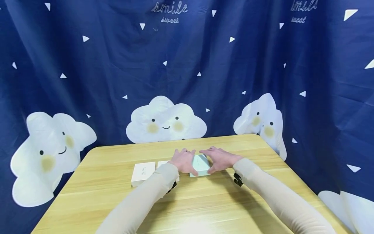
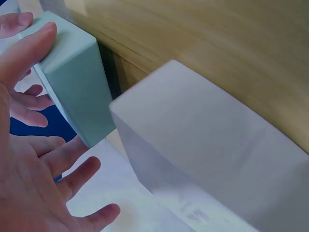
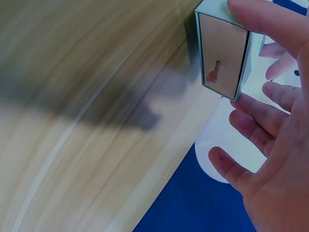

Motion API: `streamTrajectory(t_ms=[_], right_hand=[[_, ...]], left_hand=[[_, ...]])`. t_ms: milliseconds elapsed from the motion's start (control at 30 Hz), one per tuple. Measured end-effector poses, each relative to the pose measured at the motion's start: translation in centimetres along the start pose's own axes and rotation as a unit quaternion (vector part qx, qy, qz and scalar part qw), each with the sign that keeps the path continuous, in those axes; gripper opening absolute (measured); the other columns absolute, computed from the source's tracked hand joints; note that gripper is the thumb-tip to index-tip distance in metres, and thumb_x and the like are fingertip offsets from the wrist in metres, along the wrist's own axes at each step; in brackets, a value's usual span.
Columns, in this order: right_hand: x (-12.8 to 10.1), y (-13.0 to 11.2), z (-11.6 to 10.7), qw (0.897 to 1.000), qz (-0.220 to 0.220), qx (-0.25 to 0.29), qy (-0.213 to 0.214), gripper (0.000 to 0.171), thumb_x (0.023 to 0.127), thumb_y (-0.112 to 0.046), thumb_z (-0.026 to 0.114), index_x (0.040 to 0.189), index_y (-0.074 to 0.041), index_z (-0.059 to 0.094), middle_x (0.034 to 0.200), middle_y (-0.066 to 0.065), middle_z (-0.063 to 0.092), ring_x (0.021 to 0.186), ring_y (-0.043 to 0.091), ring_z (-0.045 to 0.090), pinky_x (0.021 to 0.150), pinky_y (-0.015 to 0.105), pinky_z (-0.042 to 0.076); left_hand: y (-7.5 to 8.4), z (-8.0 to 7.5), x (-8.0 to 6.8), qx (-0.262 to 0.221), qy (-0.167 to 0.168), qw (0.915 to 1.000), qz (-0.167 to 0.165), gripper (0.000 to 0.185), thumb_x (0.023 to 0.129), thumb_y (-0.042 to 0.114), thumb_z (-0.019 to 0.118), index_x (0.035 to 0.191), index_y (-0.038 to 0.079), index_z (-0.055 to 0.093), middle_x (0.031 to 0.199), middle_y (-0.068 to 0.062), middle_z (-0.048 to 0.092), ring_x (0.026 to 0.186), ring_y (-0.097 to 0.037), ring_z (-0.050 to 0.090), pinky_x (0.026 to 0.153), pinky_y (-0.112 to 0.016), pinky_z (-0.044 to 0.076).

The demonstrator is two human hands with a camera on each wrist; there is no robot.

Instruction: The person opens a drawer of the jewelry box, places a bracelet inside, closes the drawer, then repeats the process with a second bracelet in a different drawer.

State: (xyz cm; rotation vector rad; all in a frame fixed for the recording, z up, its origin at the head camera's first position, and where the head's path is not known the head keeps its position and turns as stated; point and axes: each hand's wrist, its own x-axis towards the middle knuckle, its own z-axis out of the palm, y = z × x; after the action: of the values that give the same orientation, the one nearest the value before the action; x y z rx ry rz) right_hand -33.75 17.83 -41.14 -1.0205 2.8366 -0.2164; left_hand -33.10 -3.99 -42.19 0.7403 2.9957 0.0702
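A small mint-green box (image 1: 200, 165) lies on the wooden table between both hands. My left hand (image 1: 182, 161) holds its left end, the thumb at the near side and a fingertip at the far side. At the other end my right hand (image 1: 221, 158) grips the box likewise between thumb and finger. The remaining fingers of both hands spread away from it. In the right wrist view, the box's end face (image 3: 223, 53) looks beige, framed by green edges, with a small brownish shape on it. Beneath the left forearm sits a white box (image 1: 162, 163), partly hidden.
Another white box (image 1: 143, 172) with faint lettering lies farther left on the table (image 1: 111, 201). A dark blue curtain (image 1: 111, 71) with white clouds hangs behind the table and along its right side. Dark wrist devices (image 1: 238, 179) show below the sleeves.
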Motion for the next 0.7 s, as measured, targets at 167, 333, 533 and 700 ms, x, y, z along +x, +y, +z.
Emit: streamTrajectory(t_ms=[167,333,533,700], right_hand=[[0.7,-0.7,0.2,1.000,-0.016,0.005,0.002,0.100,0.074,-0.041,0.088,0.156,-0.017,0.038,0.151,0.003,0.052,0.131,0.023,0.047,0.107,0.050,0.043],[1.1,-1.3,0.4,1.000,-0.014,-0.005,-0.005,0.099,0.074,-0.043,0.087,0.157,-0.020,0.037,0.152,0.001,0.051,0.134,0.023,0.046,0.108,0.049,0.043],[1.5,-2.0,0.4,1.000,-0.021,-0.001,-0.006,0.099,0.074,-0.041,0.087,0.156,-0.017,0.038,0.152,0.004,0.051,0.137,0.026,0.045,0.110,0.053,0.040],[1.9,-2.3,0.8,1.000,-0.024,-0.004,-0.004,0.099,0.074,-0.042,0.087,0.156,-0.017,0.038,0.151,0.003,0.052,0.135,0.023,0.046,0.109,0.052,0.041]], left_hand=[[-0.8,-0.1,-0.7,-0.013,-0.004,0.9999,-0.003,0.115,0.065,0.064,0.084,0.156,0.011,0.037,0.140,-0.004,0.062,0.133,-0.026,0.049,0.110,-0.062,0.032],[-1.3,-0.2,-1.3,-0.018,-0.009,0.9998,-0.005,0.116,0.065,0.065,0.083,0.156,0.011,0.036,0.141,-0.004,0.061,0.135,-0.028,0.048,0.111,-0.064,0.030],[-1.9,-0.1,-1.8,-0.025,-0.017,0.9995,-0.008,0.118,0.066,0.066,0.082,0.158,0.011,0.034,0.146,-0.005,0.058,0.141,-0.031,0.044,0.115,-0.068,0.024],[-2.3,0.1,-2.2,-0.043,-0.021,0.9988,-0.012,0.119,0.065,0.064,0.084,0.158,0.010,0.033,0.147,-0.007,0.056,0.142,-0.034,0.042,0.116,-0.070,0.020]])
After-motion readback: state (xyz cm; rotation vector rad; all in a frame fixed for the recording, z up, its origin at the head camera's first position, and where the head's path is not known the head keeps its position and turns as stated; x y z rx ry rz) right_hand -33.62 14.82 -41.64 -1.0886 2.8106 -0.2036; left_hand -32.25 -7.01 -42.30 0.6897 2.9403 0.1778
